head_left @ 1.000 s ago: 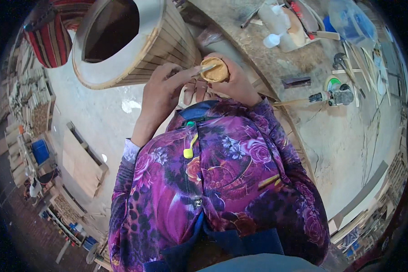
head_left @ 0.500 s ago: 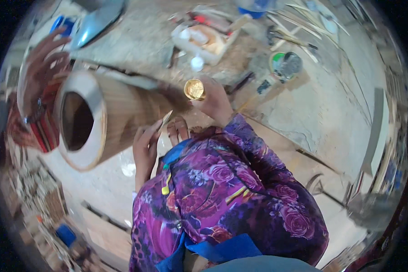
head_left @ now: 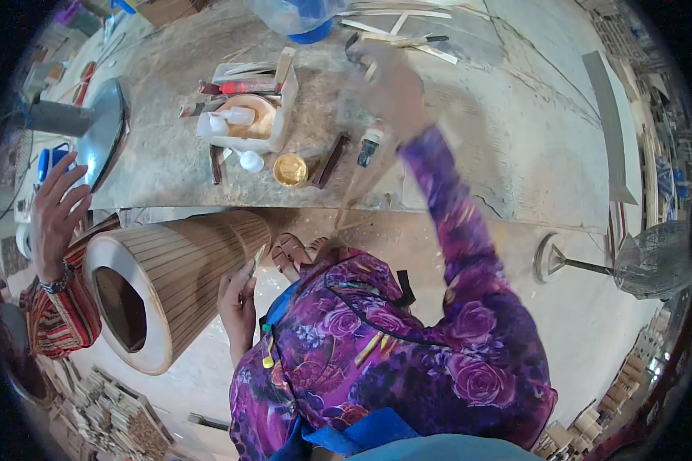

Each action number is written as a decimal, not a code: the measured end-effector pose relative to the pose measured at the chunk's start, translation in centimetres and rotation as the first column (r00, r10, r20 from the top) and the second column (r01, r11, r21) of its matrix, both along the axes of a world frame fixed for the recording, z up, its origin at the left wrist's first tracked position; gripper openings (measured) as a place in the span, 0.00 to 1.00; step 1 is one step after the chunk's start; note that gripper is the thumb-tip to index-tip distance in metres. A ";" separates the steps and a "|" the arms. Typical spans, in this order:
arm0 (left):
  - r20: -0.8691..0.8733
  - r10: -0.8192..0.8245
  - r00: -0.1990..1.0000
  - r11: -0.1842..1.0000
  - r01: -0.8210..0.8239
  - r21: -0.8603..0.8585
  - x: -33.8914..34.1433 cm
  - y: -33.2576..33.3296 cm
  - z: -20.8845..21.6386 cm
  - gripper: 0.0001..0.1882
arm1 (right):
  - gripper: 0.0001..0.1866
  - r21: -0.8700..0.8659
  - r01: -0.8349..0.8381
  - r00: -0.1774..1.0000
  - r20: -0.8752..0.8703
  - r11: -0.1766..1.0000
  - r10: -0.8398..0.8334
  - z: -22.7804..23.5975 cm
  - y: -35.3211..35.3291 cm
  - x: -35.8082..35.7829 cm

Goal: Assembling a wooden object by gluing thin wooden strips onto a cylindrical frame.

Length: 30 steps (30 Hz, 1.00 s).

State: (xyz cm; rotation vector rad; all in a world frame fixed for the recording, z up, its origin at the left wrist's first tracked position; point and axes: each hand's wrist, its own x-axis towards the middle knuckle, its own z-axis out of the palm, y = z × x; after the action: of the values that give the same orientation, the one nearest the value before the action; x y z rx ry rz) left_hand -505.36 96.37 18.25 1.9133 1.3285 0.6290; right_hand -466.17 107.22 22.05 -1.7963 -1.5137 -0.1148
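My left hand (head_left: 238,300) is closed on a small, thin, pale flat piece (head_left: 259,255), whose exact kind I cannot tell. It is beside a large tapered drum-like form (head_left: 204,257) clad in narrow wooden strips, with a white end ring around a dark opening. My right hand (head_left: 398,92) is stretched far over the worktable, its fingers smeared by motion; what they hold, if anything, is unclear. A small round container (head_left: 291,170) with a golden inside stands near the table's front edge. Beside it lie a dark brown strip (head_left: 331,160) and a dark-capped small bottle (head_left: 370,143).
A co-worker's raised hand (head_left: 56,219) is at the left, beyond the drum. On the worktable (head_left: 161,154) stand a white tray (head_left: 287,100) with bottles and tools, a white-capped bottle (head_left: 251,160) and a blue-based clear container (head_left: 309,32). A fan (head_left: 653,261) is at the right.
The golden container has left my right hand and now stands on the table. That hand has reached farther out and right. My left hand still holds the pale piece; the view has shifted.
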 end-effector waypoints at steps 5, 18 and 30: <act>-0.021 0.009 1.000 0.993 -0.011 -0.114 0.7 0.6 -0.1 0.18 | 0.20 -0.383 0.185 0.900 0.437 0.905 0.001 -5.9 9.7 18.2; -0.116 0.084 0.990 0.980 -0.103 -0.170 -3.1 -0.6 1.3 0.18 | 0.13 -0.725 0.073 0.874 0.378 0.685 0.306 -9.1 16.0 15.3; -0.061 0.182 0.981 0.965 -0.190 -0.179 -11.0 -3.8 2.8 0.15 | 0.20 -0.218 -0.439 0.703 -0.687 0.871 0.183 3.7 11.4 3.2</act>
State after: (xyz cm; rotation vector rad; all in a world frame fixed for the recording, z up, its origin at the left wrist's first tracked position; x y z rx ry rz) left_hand -516.36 92.54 21.05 1.6753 1.5512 0.5368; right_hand -462.95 118.67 25.76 -1.5530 -1.3331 0.9461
